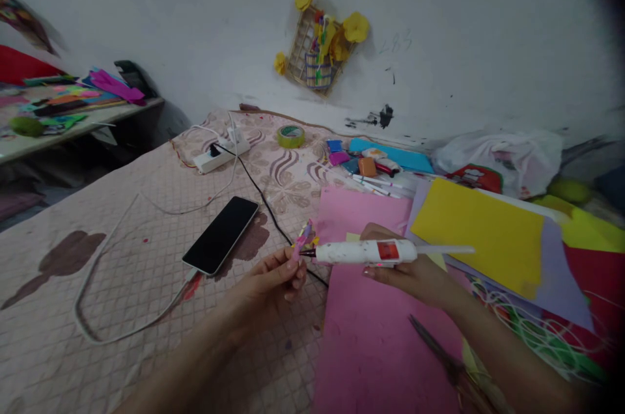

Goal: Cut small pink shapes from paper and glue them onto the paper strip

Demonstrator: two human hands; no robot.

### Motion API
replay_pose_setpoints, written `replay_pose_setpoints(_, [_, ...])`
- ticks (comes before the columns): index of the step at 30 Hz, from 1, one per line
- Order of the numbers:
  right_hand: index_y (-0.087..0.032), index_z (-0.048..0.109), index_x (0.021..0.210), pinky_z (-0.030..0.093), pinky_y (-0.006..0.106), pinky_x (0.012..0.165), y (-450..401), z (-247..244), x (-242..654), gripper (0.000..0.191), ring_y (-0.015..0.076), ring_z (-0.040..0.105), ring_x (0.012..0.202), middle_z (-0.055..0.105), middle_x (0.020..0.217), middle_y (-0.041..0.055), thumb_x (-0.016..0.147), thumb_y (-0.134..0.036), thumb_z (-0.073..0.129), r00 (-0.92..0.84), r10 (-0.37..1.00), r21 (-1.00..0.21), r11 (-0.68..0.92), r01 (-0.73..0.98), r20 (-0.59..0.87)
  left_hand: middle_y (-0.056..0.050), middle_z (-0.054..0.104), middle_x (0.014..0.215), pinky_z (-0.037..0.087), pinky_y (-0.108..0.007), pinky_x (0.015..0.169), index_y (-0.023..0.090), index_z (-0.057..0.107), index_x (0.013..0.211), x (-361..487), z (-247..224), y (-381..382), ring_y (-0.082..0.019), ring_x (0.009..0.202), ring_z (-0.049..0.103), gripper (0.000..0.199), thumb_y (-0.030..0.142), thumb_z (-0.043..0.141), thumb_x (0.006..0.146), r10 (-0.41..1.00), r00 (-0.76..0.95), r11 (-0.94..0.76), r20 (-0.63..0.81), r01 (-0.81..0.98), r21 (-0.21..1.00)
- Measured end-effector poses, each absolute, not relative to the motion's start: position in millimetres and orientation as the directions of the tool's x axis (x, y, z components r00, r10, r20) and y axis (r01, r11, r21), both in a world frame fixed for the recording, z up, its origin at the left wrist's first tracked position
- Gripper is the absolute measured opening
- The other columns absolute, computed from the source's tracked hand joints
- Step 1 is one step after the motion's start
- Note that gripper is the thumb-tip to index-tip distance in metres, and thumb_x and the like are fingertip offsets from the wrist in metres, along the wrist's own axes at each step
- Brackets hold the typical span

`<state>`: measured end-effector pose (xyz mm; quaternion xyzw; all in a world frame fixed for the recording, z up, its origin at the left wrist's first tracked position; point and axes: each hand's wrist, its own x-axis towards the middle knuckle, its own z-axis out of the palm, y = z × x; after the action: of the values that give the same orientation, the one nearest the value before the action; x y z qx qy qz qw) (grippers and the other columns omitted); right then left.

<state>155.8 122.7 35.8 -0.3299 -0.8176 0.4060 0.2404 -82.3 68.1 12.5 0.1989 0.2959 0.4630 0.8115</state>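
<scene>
My left hand (278, 273) pinches a small pink, purple and yellow craft piece (303, 239) between thumb and fingers. In my right hand (407, 277) is a white hot glue gun (354, 251), held level with its dark nozzle pointing left. The nozzle tip meets the craft piece or sits right beside it; I cannot tell which. A clear glue stick (446, 249) sticks out of the gun's back end. Below the gun lie sheets of pink paper (385, 342). Scissors (442, 352) lie on the paper near my right forearm, their handles partly hidden.
A phone (221, 235) on a white cable lies at left, before a power strip (222, 152). Green tape (291, 136) and markers (375, 185) sit farther back. Yellow paper (481, 232) and tangled white string (532, 329) are at right. A black cord crosses the tablecloth.
</scene>
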Motion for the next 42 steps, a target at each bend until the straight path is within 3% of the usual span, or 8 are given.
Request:
replay_pose_setpoints(8, [-0.020,0.045,0.081,0.038,0.025,0.063,122,34,158,0.012,0.0140,0.045,0.069,0.044,0.080,0.0011,0.082,-0.028,0.054,-0.664,0.739,-0.816,0.452,0.362,0.114,-0.001,0.046,0.071,0.029,-0.014,0.047,0.013,0.055,0.075,-82,17,67,-0.005,0.058,0.040,0.009,0.018,0.063,0.075,0.867,0.403,0.495,-0.292,-0.633,0.595])
replay_pose_setpoints(12, [-0.020,0.045,0.079,0.039,0.025,0.062,123,31,159,0.013,0.0143,0.045,0.069,0.044,0.079,0.0012,0.082,-0.030,0.053,-0.651,0.746,-0.809,0.465,0.360,0.139,0.000,0.045,0.068,0.029,-0.015,0.046,0.014,0.053,0.071,-88,19,70,-0.005,0.055,0.039,0.015,0.024,0.063,0.074,0.880,0.369,0.466,-0.299,-0.546,0.696])
replay_pose_setpoints(16, [-0.021,0.045,0.078,0.039,0.024,0.059,130,22,161,0.017,0.0146,0.046,0.066,0.046,0.075,0.0005,0.082,-0.037,0.050,-0.556,0.819,-0.781,0.437,0.446,0.141,0.002,0.047,0.063,0.034,-0.018,0.050,0.014,0.053,0.069,-107,23,76,-0.006,0.054,0.040,0.016,0.027,0.061,0.075,0.947,0.235,0.263,-0.219,-0.178,0.948])
replay_pose_setpoints(18, [-0.021,0.045,0.076,0.038,0.024,0.057,137,13,163,0.021,0.0149,0.046,0.063,0.046,0.070,-0.0004,0.082,-0.041,0.049,-0.449,0.880,-0.755,0.397,0.522,0.153,0.001,0.049,0.065,0.035,-0.019,0.053,0.015,0.055,0.069,-115,26,77,-0.007,0.057,0.042,0.015,0.026,0.060,0.075,0.976,0.156,0.141,-0.153,0.084,0.986])
replay_pose_setpoints(24, [-0.019,0.052,0.081,0.038,0.028,0.057,162,-14,169,0.025,0.0178,0.051,0.063,0.054,0.074,0.0031,0.081,-0.043,0.047,-0.249,0.946,-0.639,0.323,0.698,0.206,0.000,0.055,0.071,0.038,-0.022,0.056,0.016,0.055,0.075,-119,24,75,-0.011,0.064,0.049,0.008,0.023,0.052,0.078,0.990,0.137,-0.095,0.023,0.549,0.831])
replay_pose_setpoints(27, [-0.018,0.054,0.083,0.038,0.029,0.060,167,-21,170,0.023,0.0202,0.053,0.069,0.056,0.080,0.0062,0.081,-0.039,0.047,-0.239,0.941,-0.588,0.337,0.735,0.240,0.000,0.055,0.071,0.038,-0.022,0.056,0.017,0.055,0.072,-116,22,74,-0.011,0.064,0.049,0.008,0.020,0.051,0.078,0.984,0.158,-0.162,0.083,0.602,0.782])
replay_pose_setpoints(37, [-0.017,0.055,0.072,0.032,0.028,0.050,170,-29,175,0.026,0.0186,0.047,0.055,0.050,0.058,0.0029,0.081,-0.040,0.047,-0.194,0.962,-0.507,0.266,0.820,0.192,-0.002,0.054,0.074,0.038,-0.026,0.062,0.017,0.055,0.065,-106,16,72,-0.014,0.070,0.050,0.010,0.014,0.051,0.073,0.968,0.231,-0.235,0.098,0.698,0.676])
replay_pose_setpoints(42, [-0.016,0.050,0.101,0.042,0.036,0.070,156,-32,184,0.029,0.0248,0.052,0.085,0.055,0.096,0.0117,0.079,-0.035,0.051,-0.136,0.914,-0.528,0.337,0.780,0.382,-0.003,0.055,0.076,0.037,-0.026,0.063,0.017,0.055,0.065,-105,17,71,-0.016,0.074,0.051,0.010,0.013,0.051,0.072,0.967,0.225,-0.247,0.120,0.714,0.655])
